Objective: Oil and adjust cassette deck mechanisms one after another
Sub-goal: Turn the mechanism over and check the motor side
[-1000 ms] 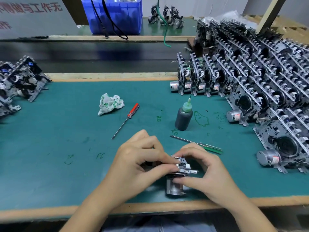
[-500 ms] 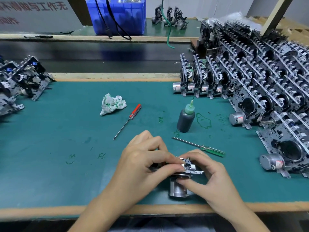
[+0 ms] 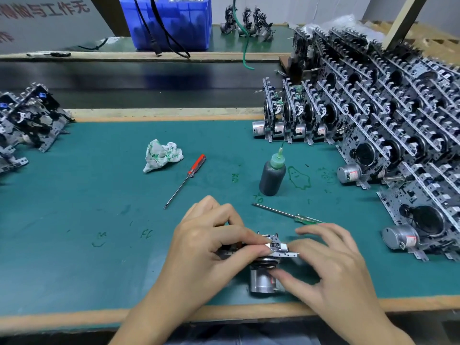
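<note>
Mechanism (image 3: 276, 250) sits at six o'clock; we pinch it with our left hand (image 3: 211, 247) and right hand (image 3: 333, 265), oil bottle (image 3: 272, 176) at twelve o'clock beyond.

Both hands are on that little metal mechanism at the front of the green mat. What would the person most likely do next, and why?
Probably the right hand reaches for the oil bottle. Both it and the left hand grip the mechanism, neither holds a tool, and the bottle stands upright just beyond, beside the green-handled screwdriver. The screwdriver could equally come first.
</note>
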Tool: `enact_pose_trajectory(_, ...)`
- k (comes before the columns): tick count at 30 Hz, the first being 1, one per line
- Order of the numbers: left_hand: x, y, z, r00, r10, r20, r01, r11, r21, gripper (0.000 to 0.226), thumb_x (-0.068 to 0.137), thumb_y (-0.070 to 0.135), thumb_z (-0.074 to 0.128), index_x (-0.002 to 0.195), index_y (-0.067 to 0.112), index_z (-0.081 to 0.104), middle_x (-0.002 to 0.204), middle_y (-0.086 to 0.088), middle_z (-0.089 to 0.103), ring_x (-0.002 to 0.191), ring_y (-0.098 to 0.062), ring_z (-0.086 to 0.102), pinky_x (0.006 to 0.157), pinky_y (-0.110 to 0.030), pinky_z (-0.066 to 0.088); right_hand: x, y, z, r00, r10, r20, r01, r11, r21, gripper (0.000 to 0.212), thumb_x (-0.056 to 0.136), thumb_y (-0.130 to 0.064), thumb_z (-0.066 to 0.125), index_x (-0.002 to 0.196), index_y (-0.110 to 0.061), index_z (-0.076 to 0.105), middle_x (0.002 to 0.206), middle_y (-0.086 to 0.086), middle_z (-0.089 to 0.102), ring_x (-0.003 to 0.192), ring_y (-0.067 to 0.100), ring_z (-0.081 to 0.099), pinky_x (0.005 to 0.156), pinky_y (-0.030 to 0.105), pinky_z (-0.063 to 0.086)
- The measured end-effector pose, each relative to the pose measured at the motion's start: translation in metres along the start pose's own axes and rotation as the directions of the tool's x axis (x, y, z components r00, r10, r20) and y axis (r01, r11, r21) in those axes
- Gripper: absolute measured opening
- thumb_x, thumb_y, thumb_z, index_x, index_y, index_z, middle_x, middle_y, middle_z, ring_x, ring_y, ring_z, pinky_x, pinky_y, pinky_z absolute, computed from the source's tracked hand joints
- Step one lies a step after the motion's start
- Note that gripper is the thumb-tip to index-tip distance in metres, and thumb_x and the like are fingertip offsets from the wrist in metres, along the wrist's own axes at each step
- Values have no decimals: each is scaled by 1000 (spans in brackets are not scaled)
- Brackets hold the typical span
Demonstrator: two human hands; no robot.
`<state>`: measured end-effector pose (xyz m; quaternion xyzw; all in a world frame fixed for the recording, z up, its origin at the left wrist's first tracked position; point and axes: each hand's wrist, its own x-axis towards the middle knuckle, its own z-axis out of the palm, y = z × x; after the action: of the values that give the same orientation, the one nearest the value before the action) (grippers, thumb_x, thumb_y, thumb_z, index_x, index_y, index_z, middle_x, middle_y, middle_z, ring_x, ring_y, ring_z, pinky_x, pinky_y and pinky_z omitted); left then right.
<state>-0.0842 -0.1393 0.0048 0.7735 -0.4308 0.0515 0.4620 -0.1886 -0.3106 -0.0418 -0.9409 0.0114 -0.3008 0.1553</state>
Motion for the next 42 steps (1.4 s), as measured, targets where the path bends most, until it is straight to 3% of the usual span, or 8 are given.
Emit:
enact_pose_trajectory(9,0,-1,0,1000,-8,4,8,1000,-25,15,78,41,66,78,30,76,65,14,52,67,-11,44,62,-24,35,-5,4,-3,998,8,69,-11,999,45,36,81,-51,58,91,-21,75,86,-16,67,92,12,55,94,36,37)
enact_pose_trajectory(19,0,-1,0,1000,-7,5,7,1000,-24,16,78,41,66,77,29,76,65,13,52,67,-10,45,61,-26,36,-3,0,-3,996,21,90,-25,999,46,34,78,-49,61,88,-19,74,82,-13,65,88,12,55,90,31,38)
enact_pose_trajectory(22,1,-2,0,1000,-1,5,1,1000,-17,17,78,41,66,77,28,77,64,12,53,67,-10,45,61,-26,35,4,-4,-7,981,104,163,-135,971,197,40,73,-54,64,103,-29,70,94,-17,62,95,7,54,90,26,38)
enact_pose_trajectory(25,0,-2,0,1000,0,9,0,1000,-17,18,78,41,66,77,27,77,64,12,52,67,-11,45,61,-26,36,12,-11,-8,940,157,302,-284,851,442,57,68,-52,69,122,-43,56,107,-18,58,108,8,53,92,15,36)
enact_pose_trajectory(29,1,-2,0,1000,0,15,1,999,-32,16,79,41,66,79,29,76,65,13,52,67,-9,44,64,-18,33,21,-20,1,945,163,284,-309,732,608,34,66,-42,72,99,-38,65,100,-15,62,102,13,57,86,15,40)
enact_pose_trajectory(33,1,-3,0,1000,7,16,-7,999,-43,17,78,39,66,79,26,78,65,12,52,66,-9,44,64,-15,32,23,-20,4,936,181,301,-344,647,680,28,63,-38,76,89,-35,66,97,-13,63,100,16,60,87,17,42)
enact_pose_trajectory(37,1,-3,0,1000,21,20,-20,999,-33,18,79,38,66,79,24,78,64,10,53,65,-9,43,64,-14,32,25,-21,5,928,211,306,-363,692,624,34,60,-42,75,91,-34,63,100,-15,62,103,13,58,87,17,42)
enact_pose_trajectory(42,1,-2,1,1000,20,10,-20,999,-26,18,78,40,65,77,26,77,63,10,53,65,-8,44,62,-20,34,27,-19,7,948,191,253,-307,748,589,28,59,-47,76,79,-36,60,94,-13,61,98,11,57,83,17,41)
